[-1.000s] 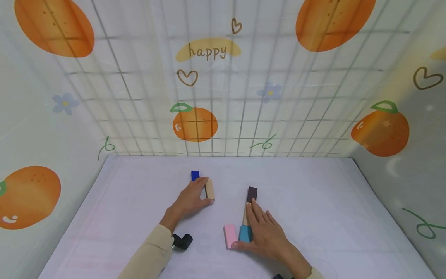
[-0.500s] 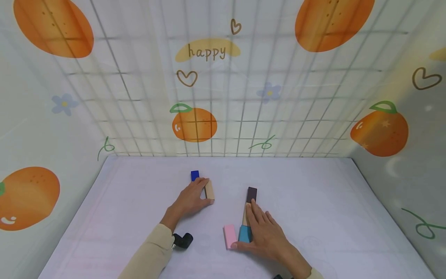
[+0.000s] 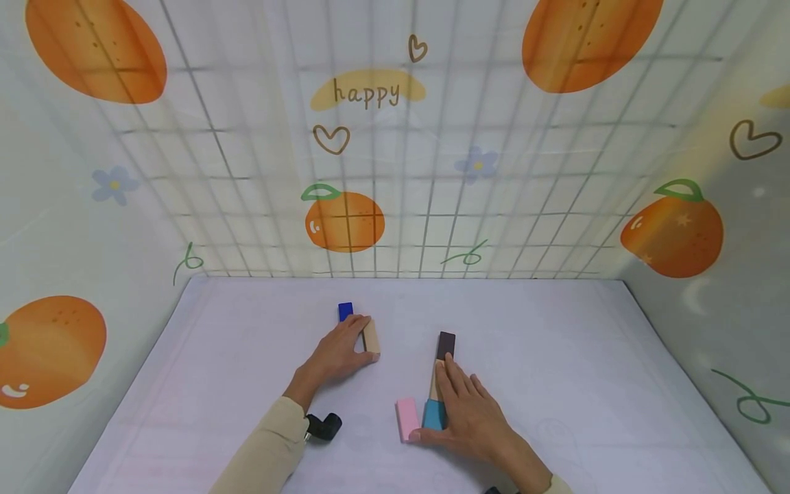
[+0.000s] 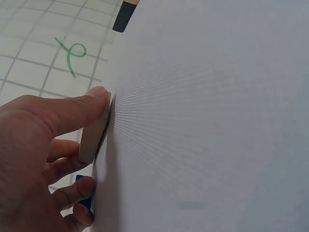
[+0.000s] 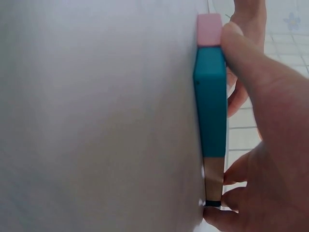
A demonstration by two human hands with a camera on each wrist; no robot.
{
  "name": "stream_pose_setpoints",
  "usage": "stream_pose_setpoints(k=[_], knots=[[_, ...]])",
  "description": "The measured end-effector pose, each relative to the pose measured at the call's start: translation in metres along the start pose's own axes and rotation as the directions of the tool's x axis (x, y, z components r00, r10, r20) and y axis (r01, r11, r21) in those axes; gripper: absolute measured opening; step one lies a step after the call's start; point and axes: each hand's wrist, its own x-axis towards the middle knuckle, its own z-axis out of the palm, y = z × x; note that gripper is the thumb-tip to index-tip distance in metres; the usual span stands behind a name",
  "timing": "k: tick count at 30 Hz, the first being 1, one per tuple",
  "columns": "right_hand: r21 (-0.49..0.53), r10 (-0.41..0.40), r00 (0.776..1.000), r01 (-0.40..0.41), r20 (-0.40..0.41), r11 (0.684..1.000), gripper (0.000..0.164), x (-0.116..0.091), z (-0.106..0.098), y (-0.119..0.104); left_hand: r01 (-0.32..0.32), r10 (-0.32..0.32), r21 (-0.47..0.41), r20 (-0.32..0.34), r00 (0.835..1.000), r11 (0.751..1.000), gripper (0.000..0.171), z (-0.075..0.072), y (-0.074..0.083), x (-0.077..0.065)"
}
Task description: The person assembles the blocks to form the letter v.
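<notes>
My left hand [image 3: 336,348] pinches a natural wood block [image 3: 372,336] by its ends, thumb at the near end and fingertip at the far end. A blue block [image 3: 345,311] lies beside its fingers, partly hidden. My right hand [image 3: 472,412] rests over a line of blocks with its fingers extended. In that line are a teal block [image 3: 435,414], a second wood block [image 3: 436,381], partly covered by the fingers, and a dark brown block [image 3: 446,344]. The right thumb touches the near end of a pink block [image 3: 407,417], left of the teal one.
The white table [image 3: 586,384] is bounded at the back and sides by a printed cloth [image 3: 401,158] with oranges and grid lines. A black wrist camera [image 3: 324,427] sticks out beside the left sleeve [image 3: 265,446], close to the tabletop.
</notes>
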Motion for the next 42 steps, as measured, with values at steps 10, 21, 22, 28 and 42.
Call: stream_pose_setpoints(k=[10,21,22,28,42], knots=[[0.007,0.004,1.000,-0.004,0.007,1.000,0.133,-0.0003,-0.0007,-0.0004,0.003,-0.003,-0.033,-0.017,1.000,0.999,0.078,-0.0001,-0.0004,-0.0014],[0.002,0.001,1.000,-0.001,0.002,1.000,0.133,0.0003,0.0005,0.0009,0.021,-0.021,-0.058,0.001,1.000,0.998,0.078,-0.0014,0.0016,-0.0024],[0.004,0.002,1.000,-0.002,0.002,1.000,0.133,0.0003,0.0006,0.0009,0.021,-0.021,-0.058,0.002,1.000,0.998,0.078,-0.0014,0.0016,-0.0022],[0.007,0.006,1.000,-0.006,0.008,1.000,0.133,0.0003,0.0008,0.0008,0.014,-0.015,-0.071,-0.003,1.000,0.997,0.078,-0.0002,0.0020,-0.0020],[0.017,0.016,1.000,-0.017,0.021,1.000,0.134,0.0009,0.0003,0.0009,-0.006,0.006,-0.076,-0.006,1.000,0.997,0.078,-0.0017,0.0089,-0.0023]])
